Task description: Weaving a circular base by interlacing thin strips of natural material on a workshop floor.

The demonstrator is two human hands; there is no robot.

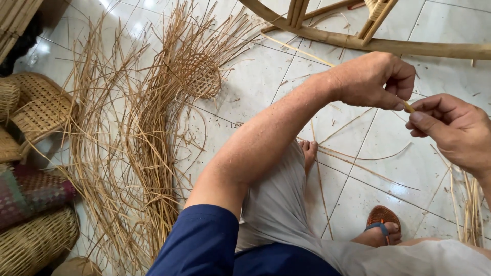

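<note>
From my head camera, looking down: my left hand (373, 79) reaches across my body and pinches the end of a thin cane strip (408, 106) between thumb and forefinger, the other fingers curled in. My right hand (452, 128) meets it from the other side, thumb and fingers closed on the same strip just beside the left fingertips. Only a short yellow bit of the strip shows between the two grips; where the rest of it runs I cannot tell.

As for progress, I judge it early. A small woven piece (200, 76) lies on the tiled floor (255, 76), well apart from my hands, with long unwoven ends fanning out of it, so it looks started and far from finished. Around it spreads a big loose heap of strips (128, 153), much still unused. A few more strips (468, 204) lie by my right arm.

My bare foot (309, 152) rests on the floor beneath my left arm; the other foot wears a sandal (382, 225). Finished baskets (36, 240) sit at the left edge, and a curved wooden frame (368, 43) lies across the top.
</note>
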